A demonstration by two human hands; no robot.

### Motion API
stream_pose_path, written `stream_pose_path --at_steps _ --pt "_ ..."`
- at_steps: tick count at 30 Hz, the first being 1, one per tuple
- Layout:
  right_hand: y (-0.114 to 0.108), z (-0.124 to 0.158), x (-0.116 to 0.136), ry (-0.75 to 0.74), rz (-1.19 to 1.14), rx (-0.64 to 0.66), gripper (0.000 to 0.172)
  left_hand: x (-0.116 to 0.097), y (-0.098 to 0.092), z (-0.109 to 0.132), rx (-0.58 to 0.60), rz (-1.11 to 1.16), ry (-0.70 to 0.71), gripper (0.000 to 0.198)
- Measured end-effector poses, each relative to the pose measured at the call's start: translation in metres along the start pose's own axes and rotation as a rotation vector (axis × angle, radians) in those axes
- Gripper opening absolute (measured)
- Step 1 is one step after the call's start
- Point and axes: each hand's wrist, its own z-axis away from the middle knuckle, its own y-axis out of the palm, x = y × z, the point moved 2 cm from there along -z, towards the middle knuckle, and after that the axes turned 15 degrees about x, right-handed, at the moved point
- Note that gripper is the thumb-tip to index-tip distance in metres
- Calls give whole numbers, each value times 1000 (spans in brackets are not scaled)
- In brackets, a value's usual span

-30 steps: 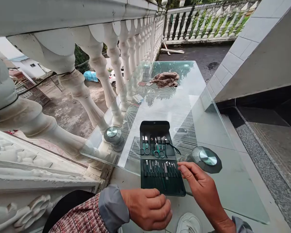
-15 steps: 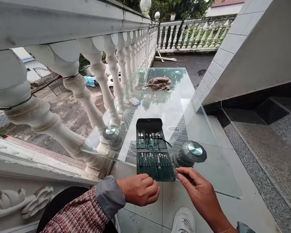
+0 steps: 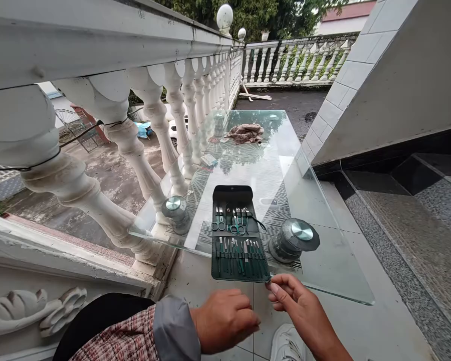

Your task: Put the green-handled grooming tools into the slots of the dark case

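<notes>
A dark green manicure set case (image 3: 240, 230) lies unfolded on the near end of the glass table, its lower flap reaching past the table edge. Small scissors (image 3: 237, 226), nail clippers (image 3: 243, 214) and several slim metal tools (image 3: 244, 256) sit in its loops. My right hand (image 3: 295, 303) pinches the case's near right corner between thumb and finger. Below the case, apart from it, my left hand (image 3: 225, 318) is closed with the back of the hand up. Its fingers curl under, so whatever they hold, if anything, is hidden.
The glass table (image 3: 315, 260) rests on thick round legs with metal caps (image 3: 300, 230). A crumpled brown cloth (image 3: 245, 134) and a small card (image 3: 209, 160) lie farther back. White balusters (image 3: 131, 150) line the left side; stone steps (image 3: 398, 220) rise at right.
My left hand has moved down and slightly right, away from the case. My right hand has dropped a little, its thumb and finger now pinching the case's corner.
</notes>
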Motion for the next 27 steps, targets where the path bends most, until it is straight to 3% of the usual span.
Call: stream_pose_path --at_steps 5,7,10,14,17,20,23,27 --pt "4 -4 4 -29 -133 -91 38 7 24 -2 14 913 -393 30" --pt "6 -6 2 -38 -165 -109 36 13 31 -2 -42 1275 -523 36" --pt "11 -10 -3 -48 -186 -107 34 19 38 -4 -175 1576 -591 51" --pt "15 -9 -6 -31 -123 -29 31 19 41 -8 -282 1702 -570 58" --pt "11 -6 1 -71 161 -26 25 19 44 -11 -351 1762 -588 56" --pt "4 -3 15 -293 521 -167 20 19 47 -15 -406 1810 -579 58" --pt "4 -5 21 -520 695 -223 18 19 51 -19 -439 1837 -559 59" --pt "8 -12 15 -579 764 -165 17 20 54 -25 -517 1869 -540 53"
